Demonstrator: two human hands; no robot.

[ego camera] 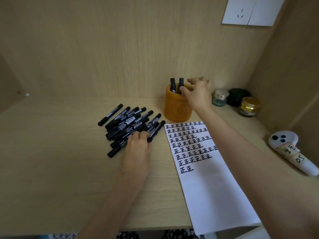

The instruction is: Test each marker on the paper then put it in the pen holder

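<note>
Desk: pale wood alcove; I see the marker pile (pixel 127 125) left of the paper (pixel 203 178), long axes running toward the back-right corner.
Left hand (pixel 138 149): nearer, fingers curled onto the pile's near markers.
Right hand (pixel 198 95): fingers spread, holding nothing, over the pen holder (pixel 177 107) by the back edge.

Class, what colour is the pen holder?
Amber orange; the pen holder shows best in the head view.
</note>
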